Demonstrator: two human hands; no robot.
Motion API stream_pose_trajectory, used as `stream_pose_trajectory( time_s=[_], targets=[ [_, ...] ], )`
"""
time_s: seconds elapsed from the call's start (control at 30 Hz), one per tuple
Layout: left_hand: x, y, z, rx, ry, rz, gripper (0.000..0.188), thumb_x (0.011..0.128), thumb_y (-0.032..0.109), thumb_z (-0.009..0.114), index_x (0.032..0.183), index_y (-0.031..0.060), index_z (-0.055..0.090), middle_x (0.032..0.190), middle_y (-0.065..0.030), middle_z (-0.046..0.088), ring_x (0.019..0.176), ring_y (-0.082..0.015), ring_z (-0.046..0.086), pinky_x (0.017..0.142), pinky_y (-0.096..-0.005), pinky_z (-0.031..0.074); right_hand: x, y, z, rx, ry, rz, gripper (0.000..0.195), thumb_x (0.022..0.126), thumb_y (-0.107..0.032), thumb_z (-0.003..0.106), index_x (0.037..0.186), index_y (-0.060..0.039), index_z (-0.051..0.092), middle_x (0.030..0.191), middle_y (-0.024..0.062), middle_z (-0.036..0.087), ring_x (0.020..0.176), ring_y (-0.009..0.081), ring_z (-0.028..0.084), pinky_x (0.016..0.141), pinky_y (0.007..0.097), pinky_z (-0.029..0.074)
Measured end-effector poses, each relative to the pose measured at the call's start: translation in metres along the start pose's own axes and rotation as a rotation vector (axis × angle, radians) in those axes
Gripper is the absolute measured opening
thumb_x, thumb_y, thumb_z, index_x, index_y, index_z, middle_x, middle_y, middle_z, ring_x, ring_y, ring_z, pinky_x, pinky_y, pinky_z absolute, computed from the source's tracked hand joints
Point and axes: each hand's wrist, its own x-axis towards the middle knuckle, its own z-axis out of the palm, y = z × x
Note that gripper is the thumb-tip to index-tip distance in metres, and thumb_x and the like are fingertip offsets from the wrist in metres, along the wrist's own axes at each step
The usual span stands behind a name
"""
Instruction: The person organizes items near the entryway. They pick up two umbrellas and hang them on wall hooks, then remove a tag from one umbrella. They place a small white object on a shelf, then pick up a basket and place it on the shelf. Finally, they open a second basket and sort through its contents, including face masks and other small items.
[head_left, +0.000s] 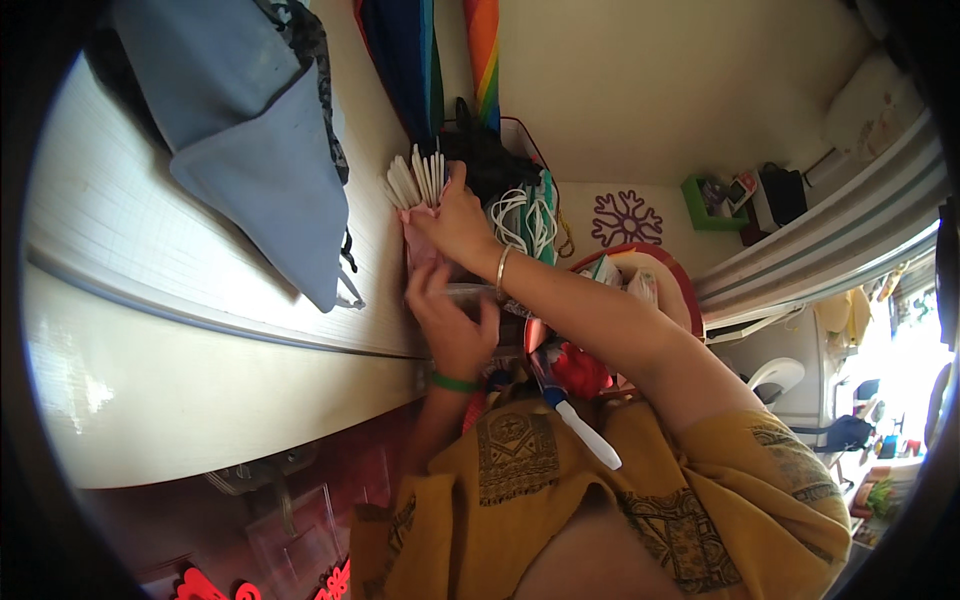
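Note:
My right hand (461, 217), with a bangle at the wrist, grips a pink wrapper or pouch (420, 238). A bundle of thin white sticks (417, 178) stands out of its top, fanned slightly apart. Just below is my left hand (452, 322), wearing a green wristband, slightly blurred, with fingers spread and thumb apart. Its fingertips are close to the lower part of the pouch; contact cannot be told. Beside my right wrist lies a coiled white cable (517, 217) against green-teal material. The pouch's base is hidden by my hands.
Grey face masks (262, 172) hang at the left. Behind my hands are a black bag (487, 161), a light bin with a dark rim (521, 135), and rainbow-striped fabric (484, 52). A white-handled tool (589, 435) juts toward my chest. A red-rimmed container (686, 289) stands right.

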Motion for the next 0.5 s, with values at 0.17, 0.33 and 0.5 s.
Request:
stream_pose_trajectory(
  time_s=[0.17, 0.33, 0.5],
  targets=[
    [-0.006, -0.013, -0.013, 0.12, -0.311, 0.194, 0.046, 0.073, 0.024, 0.077, 0.109, 0.0008, 0.061, 0.102, -0.0162, 0.055, 0.105, -0.036, 0.051, 0.108, -0.0554, 0.031, 0.005, 0.002, -0.006, 0.059, 0.01, -0.089, 0.072, 0.075, -0.015, 0.077, 0.128, 0.0041, 0.033, 0.086, 0.0277, 0.065, 0.084, 0.0429, 0.068, 0.073, 0.041, 0.056],
    [-0.008, -0.014, -0.018, 0.197, -0.4, 0.244, 0.043, 0.071, 0.026, 0.079, 0.104, 0.0033, 0.063, 0.095, -0.0143, 0.055, 0.1, -0.0343, 0.052, 0.108, -0.0554, 0.031, -0.001, 0.0, -0.008, 0.136, 0.105, -0.207, 0.058, 0.078, -0.009, 0.073, 0.124, 0.0025, 0.04, 0.093, 0.0291, 0.065, 0.089, 0.0464, 0.065, 0.075, 0.043, 0.055],
    [-0.006, -0.01, -0.019, 0.155, -0.359, 0.236, 0.029, 0.077, 0.024, 0.073, 0.093, 0.0027, 0.063, 0.089, -0.0157, 0.058, 0.094, -0.0337, 0.054, 0.104, -0.0542, 0.035, 0.007, 0.003, -0.004, 0.067, 0.191, -0.305, 0.047, 0.082, -0.008, 0.072, 0.119, 0.0025, 0.045, 0.096, 0.0307, 0.064, 0.095, 0.0498, 0.061, 0.078, 0.0457, 0.052]
  ],
)
